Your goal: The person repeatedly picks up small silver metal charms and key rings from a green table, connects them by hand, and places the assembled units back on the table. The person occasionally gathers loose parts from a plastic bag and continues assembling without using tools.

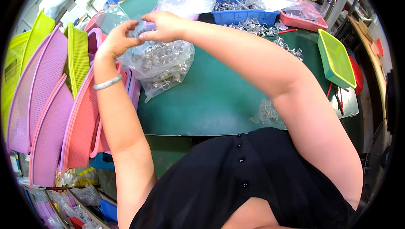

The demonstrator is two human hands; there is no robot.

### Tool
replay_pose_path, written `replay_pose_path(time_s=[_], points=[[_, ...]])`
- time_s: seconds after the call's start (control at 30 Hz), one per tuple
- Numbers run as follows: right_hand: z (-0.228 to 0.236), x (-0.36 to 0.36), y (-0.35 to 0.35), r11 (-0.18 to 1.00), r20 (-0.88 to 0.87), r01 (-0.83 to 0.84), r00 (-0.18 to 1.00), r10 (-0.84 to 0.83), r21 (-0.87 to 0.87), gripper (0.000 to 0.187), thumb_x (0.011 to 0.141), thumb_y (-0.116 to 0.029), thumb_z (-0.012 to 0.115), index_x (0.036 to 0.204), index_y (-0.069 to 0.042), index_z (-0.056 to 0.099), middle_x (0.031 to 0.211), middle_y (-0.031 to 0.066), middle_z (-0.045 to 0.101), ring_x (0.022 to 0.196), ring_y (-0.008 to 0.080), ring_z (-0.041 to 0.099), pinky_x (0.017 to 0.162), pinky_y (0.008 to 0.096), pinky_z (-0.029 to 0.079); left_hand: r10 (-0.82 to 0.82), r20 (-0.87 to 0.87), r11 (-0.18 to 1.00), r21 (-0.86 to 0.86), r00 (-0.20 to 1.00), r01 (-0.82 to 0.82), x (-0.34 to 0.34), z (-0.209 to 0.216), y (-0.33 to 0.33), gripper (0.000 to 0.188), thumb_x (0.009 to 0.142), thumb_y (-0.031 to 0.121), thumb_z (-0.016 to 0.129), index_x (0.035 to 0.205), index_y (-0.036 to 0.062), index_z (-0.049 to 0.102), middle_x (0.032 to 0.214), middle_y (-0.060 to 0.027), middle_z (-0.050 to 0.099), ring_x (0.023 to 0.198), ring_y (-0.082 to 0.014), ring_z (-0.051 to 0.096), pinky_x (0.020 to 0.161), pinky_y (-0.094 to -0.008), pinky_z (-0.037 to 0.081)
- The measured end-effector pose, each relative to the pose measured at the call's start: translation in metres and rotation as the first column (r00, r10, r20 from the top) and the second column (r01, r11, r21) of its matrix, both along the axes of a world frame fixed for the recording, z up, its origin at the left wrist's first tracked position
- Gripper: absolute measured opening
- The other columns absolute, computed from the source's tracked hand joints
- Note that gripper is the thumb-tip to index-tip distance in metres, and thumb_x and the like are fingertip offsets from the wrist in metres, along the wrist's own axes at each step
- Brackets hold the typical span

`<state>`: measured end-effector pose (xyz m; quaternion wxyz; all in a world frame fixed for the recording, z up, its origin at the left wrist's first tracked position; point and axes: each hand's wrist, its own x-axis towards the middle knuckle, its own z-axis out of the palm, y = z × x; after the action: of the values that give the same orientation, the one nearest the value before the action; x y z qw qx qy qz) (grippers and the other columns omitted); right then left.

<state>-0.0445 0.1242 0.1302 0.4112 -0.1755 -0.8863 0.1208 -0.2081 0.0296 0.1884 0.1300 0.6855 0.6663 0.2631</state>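
Both hands at the upper end of a clear bag (175, 66), thumbs and fingers curved toward each other. Left hand (117, 42): a gap between thumb and fingers. Right hand (165, 27): likewise bent, coming across from the right, its thumb tip close to the left thumb. Plastic shows between and behind them — cannot tell whether either hand pinches it.

Bag lies at the left of the green table (211, 94), bulging with shiny pieces (160, 56), a loose corner toward the near edge. Pale bracelet (107, 82) on the left wrist.

Left of the bag: perforated baskets (48, 132), purple, coral and lime, standing on edge side by side. Beyond, at the far side, a blue bin (244, 17) of metal parts; a loose heap (255, 27) just in front of it. Pink tray (304, 23) to its right, then a lime tray (336, 58) — tilted, near the right edge. A small scatter (266, 111) of clear bits by the right forearm.
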Motion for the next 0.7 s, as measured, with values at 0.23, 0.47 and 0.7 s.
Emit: replay_pose_path(time_s=[0.23,0.47,0.7], points=[[0.025,0.071,0.003,0.986,0.113,-0.095,0.987,0.11,-0.134,0.046,0.086,-0.031,0.06,0.121,-0.001,0.056,0.114,0.018,0.062,0.107,0.0282,0.059,0.092,0.0352,0.046,0.075,-0.041,0.99,0.12,0.996,-0.069,0.016,-0.041,-0.018,0.051,0.079,0.022,0.069,0.122,-0.0008,0.054,0.114,-0.0191,0.06,0.108,-0.0291,0.056,0.092,-0.0366,0.043],[-0.001,0.24,-0.003,0.944,0.429,0.289,0.881,-0.197,-0.16,0.039,0.086,-0.022,0.058,0.118,0.001,0.057,0.11,0.0173,0.064,0.103,0.0265,0.061,0.089,0.0351,0.047,-0.047,-0.176,0.989,0.128,0.983,0.07,0.012,-0.071,-0.034,0.016,0.08,0.009,0.065,0.09,-0.0036,0.064,0.077,-0.0135,0.066,0.073,-0.0224,0.062,0.07,-0.0316,0.047],[-0.085,0.337,-0.057,0.723,0.674,0.688,0.561,-0.48,-0.059,0.052,0.084,-0.04,0.06,0.123,-0.006,0.053,0.122,0.0188,0.053,0.114,0.0365,0.049,0.095,0.0458,0.04,-0.015,-0.346,0.907,0.39,0.938,0.158,0.045,-0.028,-0.034,0.024,0.08,0.001,0.064,0.104,-0.0005,0.062,0.096,-0.0122,0.063,0.093,-0.0234,0.06,0.085,-0.0314,0.045]])
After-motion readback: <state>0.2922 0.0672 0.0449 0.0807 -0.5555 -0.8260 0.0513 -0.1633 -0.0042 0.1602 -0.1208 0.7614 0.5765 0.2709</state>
